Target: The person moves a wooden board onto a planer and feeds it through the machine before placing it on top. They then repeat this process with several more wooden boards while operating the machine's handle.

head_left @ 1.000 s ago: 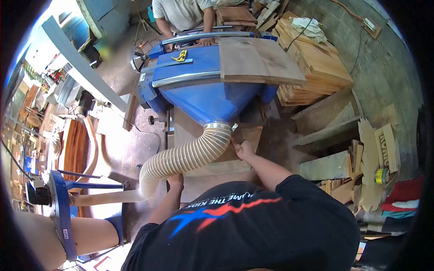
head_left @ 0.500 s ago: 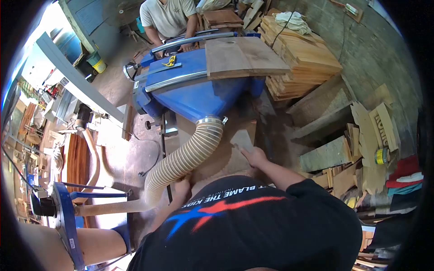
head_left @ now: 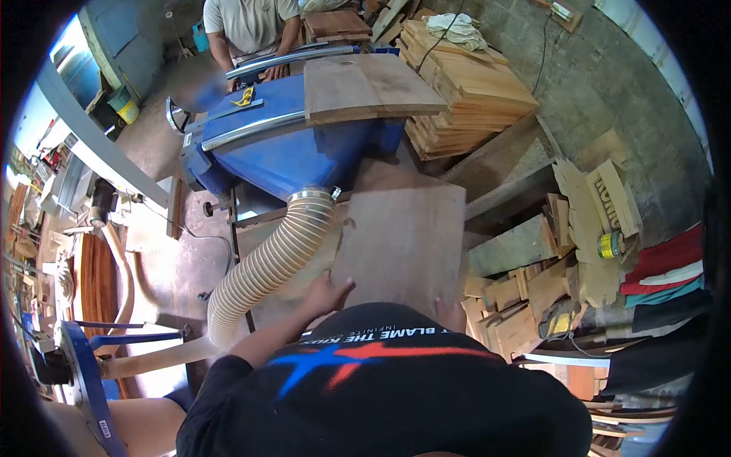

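A wide wooden board is in front of my body, below the near end of a blue machine. My left hand is closed at the board's near left edge, its thumb toward the top face. At the near right edge, my right hand grips the same board; my shirt partly hides this hand. A ribbed dust hose runs from the machine's hood past the left of the board. On the machine's top lies a second wooden panel, overhanging the near chrome roller.
Across the machine stands another person, hands near the far roller. A yellow-handled tool lies on the machine. Stacked boards stand at the back right, with wood offcuts to my right. A blue-framed dust collector is at left.
The board in front of me now shows much larger and fuller. My left hand has come from beside the hose to its left edge; my right hand has moved to the near right edge.
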The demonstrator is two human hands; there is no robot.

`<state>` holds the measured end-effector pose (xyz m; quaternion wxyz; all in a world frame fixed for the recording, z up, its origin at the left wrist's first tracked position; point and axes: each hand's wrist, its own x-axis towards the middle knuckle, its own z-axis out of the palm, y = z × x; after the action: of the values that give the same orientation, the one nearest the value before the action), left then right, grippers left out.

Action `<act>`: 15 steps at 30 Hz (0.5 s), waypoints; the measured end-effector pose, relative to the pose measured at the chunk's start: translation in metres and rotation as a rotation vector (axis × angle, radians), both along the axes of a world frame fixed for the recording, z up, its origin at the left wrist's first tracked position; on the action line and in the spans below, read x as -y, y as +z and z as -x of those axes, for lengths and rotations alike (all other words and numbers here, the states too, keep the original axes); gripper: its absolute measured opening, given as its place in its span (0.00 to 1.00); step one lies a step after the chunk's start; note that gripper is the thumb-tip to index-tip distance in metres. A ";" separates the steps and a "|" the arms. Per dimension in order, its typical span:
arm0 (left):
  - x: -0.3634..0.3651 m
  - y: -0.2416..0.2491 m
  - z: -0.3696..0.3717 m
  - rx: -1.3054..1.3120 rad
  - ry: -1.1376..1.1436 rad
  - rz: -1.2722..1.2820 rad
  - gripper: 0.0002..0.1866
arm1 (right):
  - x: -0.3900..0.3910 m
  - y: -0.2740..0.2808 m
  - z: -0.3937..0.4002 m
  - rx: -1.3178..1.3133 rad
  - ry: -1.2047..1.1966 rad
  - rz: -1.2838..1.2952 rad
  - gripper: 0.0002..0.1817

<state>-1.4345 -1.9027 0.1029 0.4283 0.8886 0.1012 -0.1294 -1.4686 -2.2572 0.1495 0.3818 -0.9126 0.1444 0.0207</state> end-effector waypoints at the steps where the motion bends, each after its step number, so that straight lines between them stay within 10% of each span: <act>1: 0.007 0.014 -0.009 0.037 -0.041 0.030 0.37 | 0.010 -0.014 0.010 0.011 -0.047 -0.009 0.28; 10: 0.045 0.151 -0.052 0.239 -0.078 0.299 0.29 | 0.069 0.010 -0.020 0.300 -0.178 -0.089 0.30; 15: 0.025 0.233 -0.067 0.219 0.141 0.841 0.21 | 0.026 0.169 -0.093 0.367 -0.034 -0.487 0.29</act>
<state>-1.3672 -1.9277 0.3355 0.7686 0.6364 0.0543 -0.0348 -1.3753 -2.2834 0.3181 0.6094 -0.7802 0.0788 -0.1171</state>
